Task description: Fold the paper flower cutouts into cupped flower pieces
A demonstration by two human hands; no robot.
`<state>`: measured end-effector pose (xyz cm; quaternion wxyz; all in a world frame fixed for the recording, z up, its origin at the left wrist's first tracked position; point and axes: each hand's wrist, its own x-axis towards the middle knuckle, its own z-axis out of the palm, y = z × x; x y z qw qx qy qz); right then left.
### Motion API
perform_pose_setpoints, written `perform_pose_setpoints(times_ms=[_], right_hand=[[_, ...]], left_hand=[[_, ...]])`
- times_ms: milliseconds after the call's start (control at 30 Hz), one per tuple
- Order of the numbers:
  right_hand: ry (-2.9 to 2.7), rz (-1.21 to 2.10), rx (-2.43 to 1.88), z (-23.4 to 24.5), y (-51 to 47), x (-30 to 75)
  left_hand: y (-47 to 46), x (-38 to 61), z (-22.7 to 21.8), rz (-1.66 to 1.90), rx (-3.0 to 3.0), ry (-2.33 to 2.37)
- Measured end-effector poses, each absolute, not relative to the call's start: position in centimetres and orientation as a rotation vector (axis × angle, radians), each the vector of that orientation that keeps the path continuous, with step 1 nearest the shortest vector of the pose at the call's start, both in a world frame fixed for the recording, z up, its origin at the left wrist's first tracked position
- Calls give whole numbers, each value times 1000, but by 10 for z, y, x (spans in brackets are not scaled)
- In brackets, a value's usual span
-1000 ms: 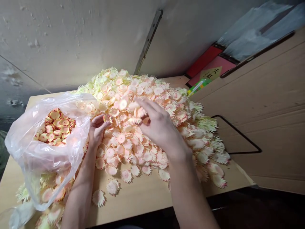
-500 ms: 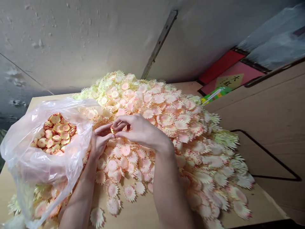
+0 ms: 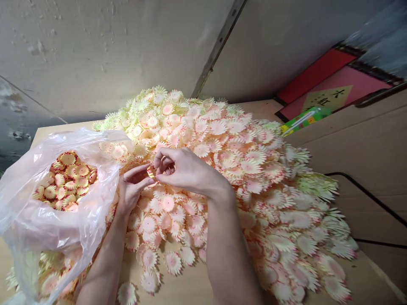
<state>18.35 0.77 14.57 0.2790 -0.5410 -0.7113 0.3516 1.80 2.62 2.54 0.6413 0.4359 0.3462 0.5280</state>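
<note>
While the left hand pinched a flower, the right hand's hold unclear, a forearm swing risked sweeping blooms off the tabletop's right edge.

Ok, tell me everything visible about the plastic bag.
The plastic bag looks thin, whitish and translucent, with shiny creases. Its mouth is open, showing small yellow, red-edged pieces inside. It sits on the table, partly cut off at the picture's left edge, loose plastic trailing toward the near side. The left hand is beside it; contact is unclear.
</note>
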Motion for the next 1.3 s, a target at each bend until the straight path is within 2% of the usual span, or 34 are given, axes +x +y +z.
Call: perform_pose_setpoints(times_ms=[267, 567, 767, 1033, 1300], right_hand=[[-1776, 1140, -1422, 147, 9, 194], [-1703, 955, -1325, 142, 10, 201], [-1789, 1150, -1398, 148, 12, 193], [-1783, 1040, -1362, 144, 14, 187], [-1764, 1123, -1327, 142, 15, 190]], left_hand=[[26, 18, 29, 1206, 940, 800], [26, 18, 33, 1258, 866, 790], [27, 19, 35, 1268, 828, 797], [26, 18, 34, 1251, 845, 769], [26, 18, 35, 1262, 806, 787]])
